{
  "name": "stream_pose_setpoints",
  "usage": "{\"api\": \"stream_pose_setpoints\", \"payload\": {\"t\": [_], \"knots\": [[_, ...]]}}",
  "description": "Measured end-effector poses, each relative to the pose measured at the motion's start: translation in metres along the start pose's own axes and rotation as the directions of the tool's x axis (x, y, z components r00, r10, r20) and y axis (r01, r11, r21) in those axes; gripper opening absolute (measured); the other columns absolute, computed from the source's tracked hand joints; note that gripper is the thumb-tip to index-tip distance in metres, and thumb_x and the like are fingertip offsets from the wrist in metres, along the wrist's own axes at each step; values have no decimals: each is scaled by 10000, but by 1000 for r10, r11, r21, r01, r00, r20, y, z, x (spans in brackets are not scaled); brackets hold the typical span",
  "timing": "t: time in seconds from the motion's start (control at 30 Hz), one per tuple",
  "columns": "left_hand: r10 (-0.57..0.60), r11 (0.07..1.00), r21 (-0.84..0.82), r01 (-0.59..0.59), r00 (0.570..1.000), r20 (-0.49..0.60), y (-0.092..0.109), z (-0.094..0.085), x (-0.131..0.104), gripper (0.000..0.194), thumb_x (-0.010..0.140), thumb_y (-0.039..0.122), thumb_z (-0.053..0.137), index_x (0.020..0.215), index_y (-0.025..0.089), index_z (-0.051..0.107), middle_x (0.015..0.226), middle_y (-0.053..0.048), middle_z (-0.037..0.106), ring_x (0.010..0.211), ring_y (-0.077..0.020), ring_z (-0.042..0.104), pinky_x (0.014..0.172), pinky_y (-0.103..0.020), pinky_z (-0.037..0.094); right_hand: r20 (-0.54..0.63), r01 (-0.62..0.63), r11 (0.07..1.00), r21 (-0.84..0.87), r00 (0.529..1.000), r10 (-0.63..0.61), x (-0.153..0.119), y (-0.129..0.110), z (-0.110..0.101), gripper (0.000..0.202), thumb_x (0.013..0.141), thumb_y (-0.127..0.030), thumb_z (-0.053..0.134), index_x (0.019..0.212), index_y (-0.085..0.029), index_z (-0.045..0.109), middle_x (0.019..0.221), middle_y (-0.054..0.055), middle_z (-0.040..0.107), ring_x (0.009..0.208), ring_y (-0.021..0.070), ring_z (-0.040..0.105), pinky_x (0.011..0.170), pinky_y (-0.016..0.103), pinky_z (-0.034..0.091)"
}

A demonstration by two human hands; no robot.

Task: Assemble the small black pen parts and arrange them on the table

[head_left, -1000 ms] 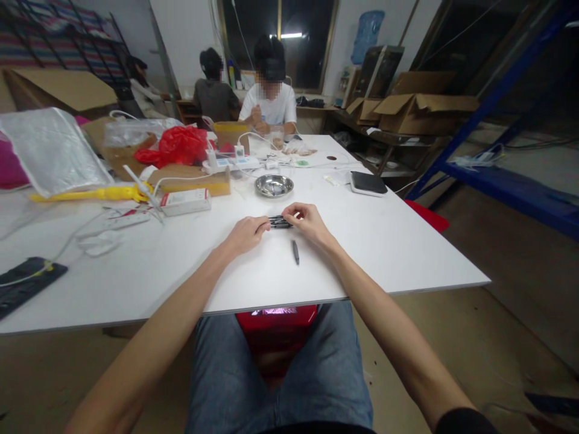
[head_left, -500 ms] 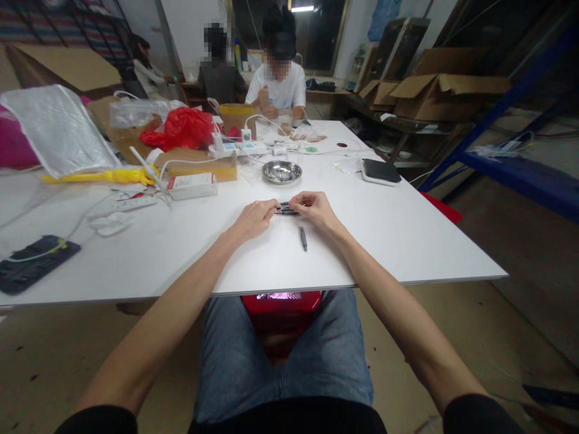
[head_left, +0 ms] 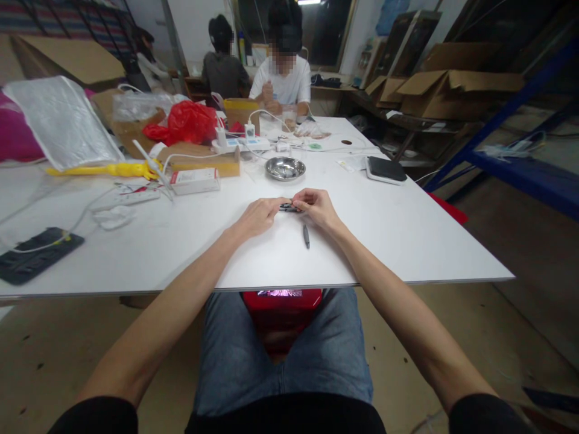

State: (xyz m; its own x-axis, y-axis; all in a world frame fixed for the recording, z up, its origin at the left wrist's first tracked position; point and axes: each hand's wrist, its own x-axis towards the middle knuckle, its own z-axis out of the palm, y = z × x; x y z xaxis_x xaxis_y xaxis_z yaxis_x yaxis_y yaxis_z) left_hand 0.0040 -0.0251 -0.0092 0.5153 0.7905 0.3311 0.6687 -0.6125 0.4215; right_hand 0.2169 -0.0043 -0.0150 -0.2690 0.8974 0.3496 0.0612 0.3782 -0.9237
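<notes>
On the white table [head_left: 398,241], my two hands meet over a small black-and-silver object [head_left: 288,207], too small and too covered to name. My left hand [head_left: 260,216] is closed on its left end, with the index finger reaching across its top. At the right end, my right hand [head_left: 318,208] pinches with thumb and fingertips, touching the same object. Just below the hands lies a dark grey pen-shaped piece [head_left: 306,237], untouched. Beyond them stands a round steel dish [head_left: 285,169] with small dark bits in it.
Left are a white-and-red box [head_left: 194,181], a yellow tool [head_left: 104,170], a black tray [head_left: 36,256] and cables. A power strip [head_left: 253,144] and red plastic bag [head_left: 192,123] lie further back. A black-topped device [head_left: 386,170] sits right. A person [head_left: 283,78] works opposite.
My left index finger has stretched further over the object toward my right fingertips. The whole view has shifted slightly; the pen-shaped piece and the dish stay in place.
</notes>
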Motion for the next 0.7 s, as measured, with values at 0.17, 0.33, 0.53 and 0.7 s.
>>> {"api": "stream_pose_setpoints", "payload": {"t": [0.17,0.33,0.53,0.7], "knots": [[12,1000,-8,-12,1000,-24,0,0,1,452,983,139,412,1329,278,667,1333,-13,712,1197,-225,671,1049,-403,511,-48,6,1000,5,999,-6,2,2,-1,218,716,-350,764,788,-159,688,735,38,721,679,167,654,655,284,503],[20,1000,-15,-20,999,-30,2,0,1,421,977,149,416,1280,262,685,1272,-23,734,1153,-225,677,1018,-375,507,6,-11,999,31,1000,11,1,3,0,219,721,-350,765,793,-161,681,744,41,725,702,173,669,671,286,512],[13,1000,-20,-14,999,-37,6,0,1,333,973,176,432,1171,224,696,929,-34,746,764,-182,644,740,-300,460,28,-25,999,39,999,24,-3,-2,6,332,711,-433,807,807,-162,641,695,49,715,618,155,628,605,270,492],[-5,1000,19,5,1000,-22,11,1,1,173,991,353,548,1005,225,663,749,-2,652,669,-170,578,639,-267,355,50,-64,997,-38,997,66,-6,-8,11,511,711,-644,791,710,-177,585,529,-1,607,465,96,448,468,230,328]]}}
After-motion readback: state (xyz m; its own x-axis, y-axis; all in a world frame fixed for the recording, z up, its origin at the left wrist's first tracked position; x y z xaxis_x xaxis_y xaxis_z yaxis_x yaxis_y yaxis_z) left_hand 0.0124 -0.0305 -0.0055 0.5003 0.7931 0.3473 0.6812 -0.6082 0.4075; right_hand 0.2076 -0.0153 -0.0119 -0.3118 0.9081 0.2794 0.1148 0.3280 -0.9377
